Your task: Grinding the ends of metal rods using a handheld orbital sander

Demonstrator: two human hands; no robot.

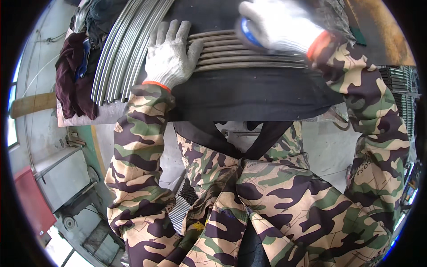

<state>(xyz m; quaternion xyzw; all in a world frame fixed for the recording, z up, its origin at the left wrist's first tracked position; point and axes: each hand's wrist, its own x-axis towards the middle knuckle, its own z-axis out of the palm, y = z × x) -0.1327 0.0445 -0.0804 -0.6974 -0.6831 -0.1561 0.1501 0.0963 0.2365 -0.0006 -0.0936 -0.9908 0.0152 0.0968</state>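
My left hand (171, 58), in a white knit glove with an orange cuff, lies flat with its fingers stretched out. It rests between two sets of metal rods, its thumb side touching the left ends of the sideways rods (249, 59). Under its little-finger side, a bundle of long shiny rods (122, 53) runs away from me. My right hand (280, 24), gloved alike and smeared by motion, is closed round a blue, curved-edged object (250, 33) above the sideways rods. The glove hides most of that object, so its kind does not show.
Black cloth (249, 93) covers the table under the rods. A maroon cloth (75, 80) lies crumpled at the table's left edge. Stacked metal bars (400, 84) stand beyond the right side. A red panel (33, 200) and a pale cabinet (64, 178) are at lower left.
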